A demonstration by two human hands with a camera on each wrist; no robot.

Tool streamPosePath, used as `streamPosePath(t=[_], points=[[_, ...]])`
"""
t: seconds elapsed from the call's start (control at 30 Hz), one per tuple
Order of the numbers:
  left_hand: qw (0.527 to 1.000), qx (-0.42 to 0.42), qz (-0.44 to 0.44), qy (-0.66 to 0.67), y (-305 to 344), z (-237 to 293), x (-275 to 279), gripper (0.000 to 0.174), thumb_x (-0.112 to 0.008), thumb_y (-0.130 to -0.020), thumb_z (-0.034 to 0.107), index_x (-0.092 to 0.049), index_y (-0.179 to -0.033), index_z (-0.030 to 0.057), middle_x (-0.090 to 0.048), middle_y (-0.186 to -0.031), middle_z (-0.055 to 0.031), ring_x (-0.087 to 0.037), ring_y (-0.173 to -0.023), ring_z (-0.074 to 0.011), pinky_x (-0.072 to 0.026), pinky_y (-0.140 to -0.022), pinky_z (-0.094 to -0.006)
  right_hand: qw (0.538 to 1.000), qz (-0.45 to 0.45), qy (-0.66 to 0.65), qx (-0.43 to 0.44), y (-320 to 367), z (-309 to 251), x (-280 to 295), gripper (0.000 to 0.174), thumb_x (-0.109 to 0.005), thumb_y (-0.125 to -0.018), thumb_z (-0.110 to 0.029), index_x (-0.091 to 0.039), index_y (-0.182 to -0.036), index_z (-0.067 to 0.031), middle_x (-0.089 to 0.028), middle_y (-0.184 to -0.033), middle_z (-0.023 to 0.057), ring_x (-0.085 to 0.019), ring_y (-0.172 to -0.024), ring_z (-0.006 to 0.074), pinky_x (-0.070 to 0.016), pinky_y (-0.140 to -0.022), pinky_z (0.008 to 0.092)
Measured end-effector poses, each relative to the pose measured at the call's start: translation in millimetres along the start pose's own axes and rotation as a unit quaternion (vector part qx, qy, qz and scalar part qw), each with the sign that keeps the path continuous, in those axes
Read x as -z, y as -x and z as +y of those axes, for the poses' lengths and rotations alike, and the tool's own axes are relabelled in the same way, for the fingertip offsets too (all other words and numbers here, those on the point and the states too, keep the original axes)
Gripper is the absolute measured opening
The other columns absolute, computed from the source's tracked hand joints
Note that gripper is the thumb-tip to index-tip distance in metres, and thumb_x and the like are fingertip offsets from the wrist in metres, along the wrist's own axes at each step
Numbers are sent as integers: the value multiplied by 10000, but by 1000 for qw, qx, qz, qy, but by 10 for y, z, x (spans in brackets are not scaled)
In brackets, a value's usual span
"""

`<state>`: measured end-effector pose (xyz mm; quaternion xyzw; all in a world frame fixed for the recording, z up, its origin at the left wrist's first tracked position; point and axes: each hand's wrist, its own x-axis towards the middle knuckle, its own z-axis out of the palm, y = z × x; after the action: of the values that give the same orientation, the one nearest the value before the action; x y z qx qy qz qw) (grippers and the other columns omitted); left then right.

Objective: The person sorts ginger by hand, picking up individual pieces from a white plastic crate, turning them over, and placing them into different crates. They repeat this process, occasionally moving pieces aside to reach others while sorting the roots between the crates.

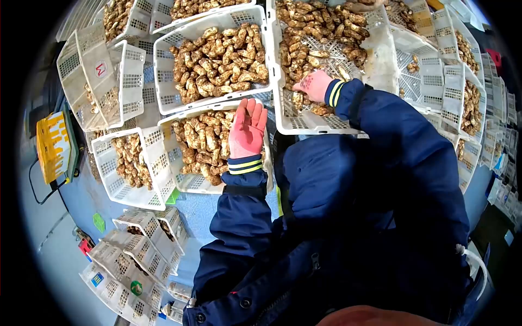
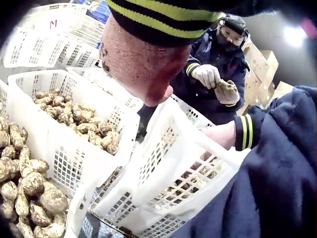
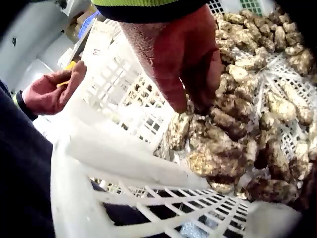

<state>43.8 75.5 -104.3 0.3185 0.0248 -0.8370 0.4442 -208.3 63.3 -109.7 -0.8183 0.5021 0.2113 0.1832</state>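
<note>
My left hand, in a pink glove, is held palm up with its fingers straight and nothing on it. It hangs over a white crate of knobbly, elongated brown-and-white pieces that look like mushrooms or tubers. In the large crate to the right, my right hand reaches down among similar pieces. Seen from the right wrist, the thumb and fingers of this gloved hand point down, apart, right at the heaped pieces. Nothing shows between them; the fingertips are partly hidden.
Another full crate stands ahead, with a leaning crate marked M further left. Nested crates sit on the blue floor. A yellow-and-white box is at far left. Across from me, another person wears gloves and handles something small.
</note>
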Motion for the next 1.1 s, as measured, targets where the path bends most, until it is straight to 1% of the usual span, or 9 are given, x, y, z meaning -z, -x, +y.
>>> streamPosePath(t=[0.07,0.27,0.43,0.53,0.57,0.6,0.73,0.83,1.1], points=[[999,-15,18,-27,20,-14,-55,309,-379,-920,194,-487,-1152,23,-549,-1123,-108,-543,-1014,-267,-412,-934,-406,999,8,45,13,-115,-33,-91,134,-418,-832,-149,-530,-899,-116,-621,-778,19,-616,-716,215,-457,-559,357],[1000,12,-9,-24,2,-97,-61,289,-441,-900,194,-503,-1131,33,-575,-1074,-100,-554,-995,-242,-420,-919,-408,984,132,48,108,-215,80,-408,142,-480,-779,-156,-559,-717,-56,-588,-641,72,-593,-591,248,-454,-520,373],[997,12,-17,-80,69,-129,-79,338,-474,-888,207,-466,-1168,18,-543,-1107,-115,-541,-998,-243,-421,-917,-405,987,65,-130,-67,196,133,312,305,-541,-783,-294,-569,-995,-77,-623,-832,106,-594,-779,262,-464,-656,337],[986,19,-58,-156,93,-227,-261,467,-555,-848,223,-391,-1224,-1,-486,-1177,-149,-492,-1059,-266,-390,-939,-390,843,112,-518,-89,475,232,438,316,-563,-768,-195,-559,-1024,-9,-621,-780,88,-589,-647,149,-459,-577,264],[985,28,-74,-152,114,-286,-392,464,-550,-852,223,-387,-1224,-2,-481,-1182,-151,-476,-1077,-272,-381,-946,-382,792,39,-600,-103,512,175,533,291,-558,-764,-158,-563,-1000,12,-612,-740,61,-555,-580,85,-440,-523,231],[984,38,-87,-150,154,-347,-523,461,-545,-856,223,-383,-1223,-2,-476,-1187,-154,-459,-1095,-278,-371,-953,-374,690,64,-717,-72,590,60,554,315,-582,-763,-189,-562,-993,25,-605,-720,61,-544,-554,79,-436,-505,235],[986,55,-147,-50,158,-457,-765,410,-495,-886,261,-403,-1222,46,-463,-1202,-98,-476,-1034,-164,-377,-926,-318,827,200,-518,-85,881,-361,969,301,-594,-763,-246,-565,-980,-39,-620,-758,74,-593,-681,166,-452,-606,280],[984,17,-168,52,249,-348,-904,398,-460,-898,214,-374,-1252,54,-442,-1246,-113,-423,-1151,-246,-362,-964,-374,919,275,-281,-37,1113,-609,1133,291,-589,-754,-283,-562,-966,-85,-597,-805,68,-583,-755,253,-451,-649,324],[979,-19,-202,16,609,-103,-1075,422,-444,-900,145,-324,-1282,16,-369,-1303,-145,-346,-1222,-272,-283,-1039,-419,854,309,-415,-49,1400,-582,1324,272,-540,-791,-209,-569,-1016,-59,-595,-878,116,-578,-805,247,-451,-704,306]])
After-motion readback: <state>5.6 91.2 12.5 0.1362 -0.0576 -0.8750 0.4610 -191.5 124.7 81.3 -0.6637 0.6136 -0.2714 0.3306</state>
